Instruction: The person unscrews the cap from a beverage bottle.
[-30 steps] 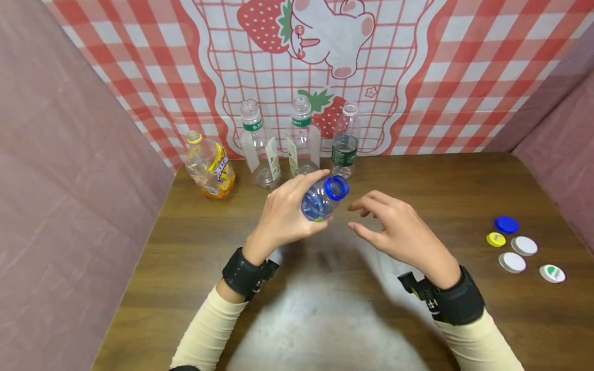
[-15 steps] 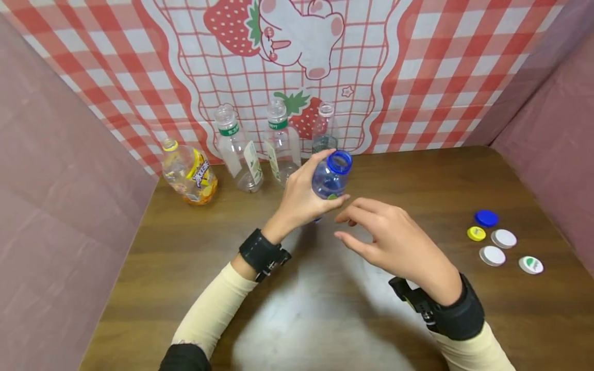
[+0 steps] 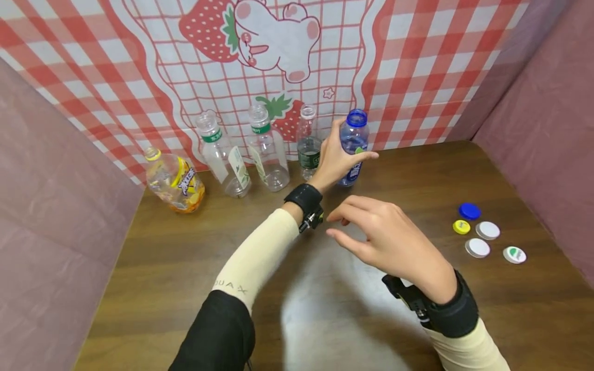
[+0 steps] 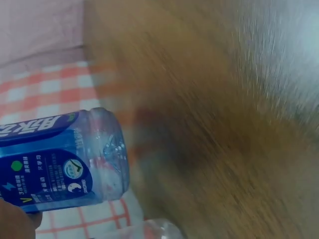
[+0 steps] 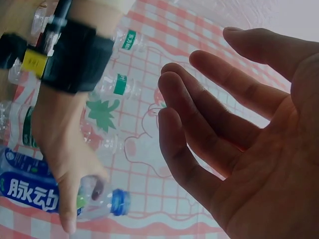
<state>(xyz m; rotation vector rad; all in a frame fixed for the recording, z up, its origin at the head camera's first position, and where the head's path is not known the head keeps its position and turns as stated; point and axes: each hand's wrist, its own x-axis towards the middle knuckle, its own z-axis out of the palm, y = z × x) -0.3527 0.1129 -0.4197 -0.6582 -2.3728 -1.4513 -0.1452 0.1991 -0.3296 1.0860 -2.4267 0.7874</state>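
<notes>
My left hand [image 3: 335, 158] grips a blue-tinted plastic bottle [image 3: 354, 139] at the right end of the bottle row in the head view. Its blue-ringed neck is uncapped and points up. The thumb crosses the near side and the other fingers are mostly hidden. In the left wrist view the bottle's dark blue label [image 4: 45, 174] and clear base [image 4: 107, 154] show; whether the base touches the table I cannot tell. My right hand [image 3: 382, 239] hovers nearer the front with loosely bent fingers [image 5: 199, 134], holding nothing.
Left of the blue bottle stand a green-label bottle [image 3: 308, 144], two clear bottles [image 3: 269, 149] [image 3: 223, 159] and a yellow-label bottle [image 3: 176, 180], all capless. Several loose caps [image 3: 478, 247] lie on the wooden table [image 3: 185, 288] at right. A checked cloth [image 3: 417, 67] hangs behind.
My left hand has carried the blue bottle from mid-table back and right, turning it more upright beside the green-label bottle. The right hand stays near its place. The head view has shifted right.
</notes>
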